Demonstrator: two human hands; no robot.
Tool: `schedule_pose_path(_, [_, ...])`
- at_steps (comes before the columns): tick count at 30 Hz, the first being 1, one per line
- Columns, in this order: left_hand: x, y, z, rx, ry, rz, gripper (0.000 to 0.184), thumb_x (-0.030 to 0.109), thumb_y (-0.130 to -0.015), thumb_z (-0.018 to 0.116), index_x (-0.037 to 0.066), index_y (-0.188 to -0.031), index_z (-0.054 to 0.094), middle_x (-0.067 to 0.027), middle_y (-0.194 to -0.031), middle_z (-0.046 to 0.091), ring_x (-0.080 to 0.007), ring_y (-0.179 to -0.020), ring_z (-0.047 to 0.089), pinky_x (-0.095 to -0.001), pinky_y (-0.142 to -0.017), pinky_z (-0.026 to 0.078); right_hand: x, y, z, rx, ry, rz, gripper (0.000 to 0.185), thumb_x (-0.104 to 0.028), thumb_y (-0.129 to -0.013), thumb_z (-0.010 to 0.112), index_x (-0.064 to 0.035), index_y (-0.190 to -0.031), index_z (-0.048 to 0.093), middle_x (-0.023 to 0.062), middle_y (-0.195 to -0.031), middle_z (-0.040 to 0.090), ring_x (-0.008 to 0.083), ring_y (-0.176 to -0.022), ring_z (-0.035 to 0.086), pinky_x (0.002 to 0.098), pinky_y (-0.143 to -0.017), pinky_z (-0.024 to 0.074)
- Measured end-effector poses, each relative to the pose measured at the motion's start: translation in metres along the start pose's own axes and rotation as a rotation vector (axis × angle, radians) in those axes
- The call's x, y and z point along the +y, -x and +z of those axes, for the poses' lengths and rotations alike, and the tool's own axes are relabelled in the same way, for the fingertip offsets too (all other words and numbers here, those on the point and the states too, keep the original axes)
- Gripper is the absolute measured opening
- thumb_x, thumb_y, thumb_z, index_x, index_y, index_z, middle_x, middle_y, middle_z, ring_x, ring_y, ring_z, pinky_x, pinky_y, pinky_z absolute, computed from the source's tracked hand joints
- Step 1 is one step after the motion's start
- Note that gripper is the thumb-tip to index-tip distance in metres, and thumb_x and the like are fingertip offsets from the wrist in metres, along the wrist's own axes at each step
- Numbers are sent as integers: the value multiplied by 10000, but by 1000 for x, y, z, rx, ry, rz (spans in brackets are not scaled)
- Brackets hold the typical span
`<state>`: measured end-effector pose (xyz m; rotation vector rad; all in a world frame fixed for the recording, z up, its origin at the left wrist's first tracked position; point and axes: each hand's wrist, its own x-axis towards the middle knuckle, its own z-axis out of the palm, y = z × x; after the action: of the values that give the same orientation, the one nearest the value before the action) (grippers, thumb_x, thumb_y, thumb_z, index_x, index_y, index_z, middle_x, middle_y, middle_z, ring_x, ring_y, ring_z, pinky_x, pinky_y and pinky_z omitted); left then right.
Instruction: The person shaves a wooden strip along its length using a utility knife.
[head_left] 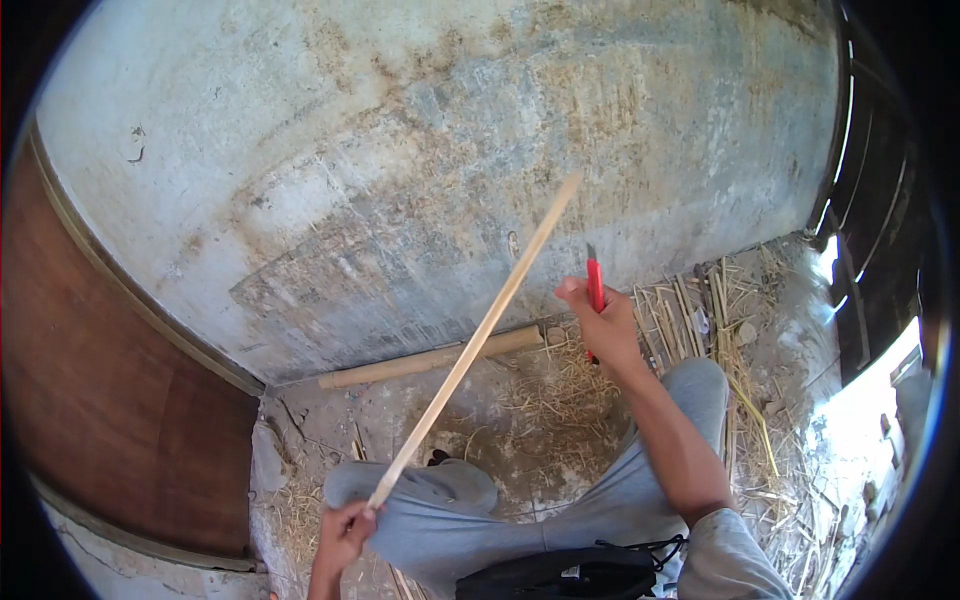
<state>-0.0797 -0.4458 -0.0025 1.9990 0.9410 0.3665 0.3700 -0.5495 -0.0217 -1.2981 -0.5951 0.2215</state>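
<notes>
A long, pale strip of wood or bamboo (478, 342) slants up and to the right across the middle of the view. Its lower end is pinched in my left hand (345, 537), above my left thigh; the upper end is free in front of the wall. My right hand (605, 325) is closed round a red utility knife (596, 287), whose dark blade points up. The knife is to the right of the strip and apart from it.
A stained wall (420, 180) stands ahead, with a thick bamboo pole (430, 370) along its base. Shavings (560, 415) and thin sticks (680, 318) lie on the floor. A brown panel (130, 380) is at left, a black bag (560, 575) at my waist.
</notes>
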Motion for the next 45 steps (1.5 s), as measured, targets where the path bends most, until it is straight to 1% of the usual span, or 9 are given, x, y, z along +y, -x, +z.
schedule_pose_path(3, [16, -59, -2, 19, -157, 212, 215, 200, -959, 616, 20, -934, 731, -2, -548, 498, -62, -500, 428, -261, -458, 333, -15, -6, -1, 78, -160, 79, 362, -299, -948, 676, 28, -1101, 695, 18, -854, 692, 57, -650, 546, 253, -590, 446])
schedule_pose_path(5, [47, -91, 0, 15, -197, 282, 212, 211, -944, 645, 16, -930, 727, -24, -552, 512, -69, -493, 431, -269, -453, 331, -22, -9, -6, 128, -199, 111, 366, -315, -971, 641, 15, -1129, 658, 89, -950, 723, 5, -448, 326, 214, -407, 258])
schedule_pose_path(9, [96, -147, 9, 33, -280, 401, 217, 215, -870, 747, 6, -925, 729, -64, -614, 607, -90, -479, 472, -285, -439, 361, -14, -19, -6, 286, -256, 24, 331, -314, -970, 643, -3, -1081, 670, 78, -908, 721, 12, -445, 339, 221, -407, 268])
schedule_pose_path(11, [108, -172, 18, 61, -285, 513, 228, 216, -848, 766, 3, -922, 729, -76, -652, 640, -107, -482, 509, -303, -442, 382, -10, -20, -13, 234, -284, 150, 280, -292, -962, 662, -18, -1016, 677, -28, -590, 548, 16, -435, 343, 224, -405, 248])
schedule_pose_path(17, [75, -212, 64, 200, -311, 704, 256, 223, -792, 815, 2, -885, 724, -99, -724, 670, -171, -513, 571, -313, -488, 438, 6, -24, -16, 272, -318, 111, 210, -227, -946, 682, -24, -996, 678, 57, -838, 719, 19, -447, 373, 223, -399, 247])
schedule_pose_path(21, [77, -203, 79, 217, -416, 715, 254, 230, -805, 785, 25, -943, 724, -102, -687, 605, -266, -522, 560, -350, -509, 440, 13, -23, -25, 278, -210, 120, 153, -175, -951, 663, -28, -994, 672, 68, -823, 713, 8, -437, 385, 197, -400, 273])
schedule_pose_path(31, [77, -199, 91, 336, -451, 775, 293, 227, -833, 757, 33, -1047, 706, -103, -762, 658, -292, -598, 617, -383, -543, 479, 3, -6, -25, 248, -267, 221, 213, -204, -938, 681, -24, -1052, 674, 65, -860, 723, 15, -447, 399, 202, -409, 297])
schedule_pose_path(39, [80, -194, 95, 306, -258, 771, 252, 155, -769, 821, 18, -954, 719, -99, -703, 643, -207, -518, 543, -317, -489, 420, 5, 7, -13, 195, -157, 265, 281, -285, -911, 732, -86, -763, 601, -64, -525, 420, 40, -426, 356, 234, -405, 263])
schedule_pose_path(45, [69, -207, 102, 392, -284, 884, 300, 171, -730, 847, 32, -964, 722, -99, -715, 653, -206, -529, 537, -317, -494, 425, 3, 6, -15, 204, -184, 257, 291, -281, -908, 736, -81, -751, 594, -56, -531, 443, 42, -433, 361, 235, -411, 263])
